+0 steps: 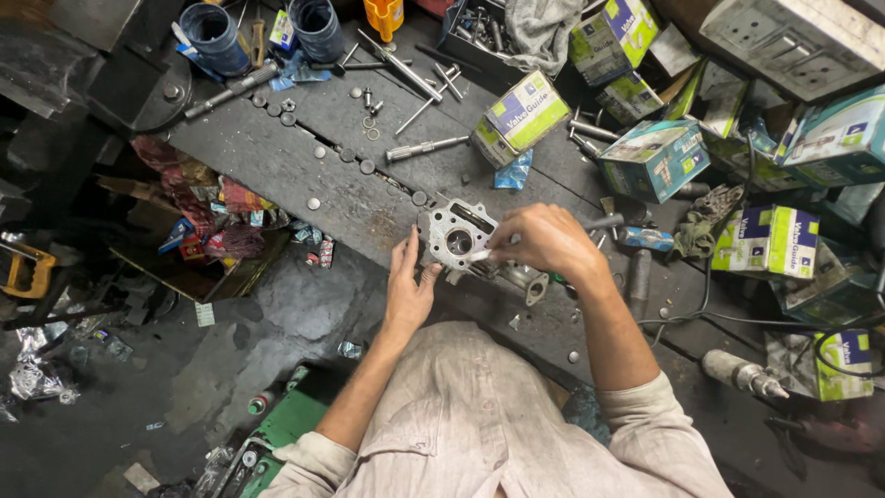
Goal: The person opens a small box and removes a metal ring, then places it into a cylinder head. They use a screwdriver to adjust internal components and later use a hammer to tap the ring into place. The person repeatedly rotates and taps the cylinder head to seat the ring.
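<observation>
Your left hand steadies the grey metal cylinder head from its near edge, fingers flat against it. Your right hand pinches a small pale tool at the bore. Press too hard and the head may slide on the tabletop. Beyond your hands, loose valves could roll underfoot.
</observation>
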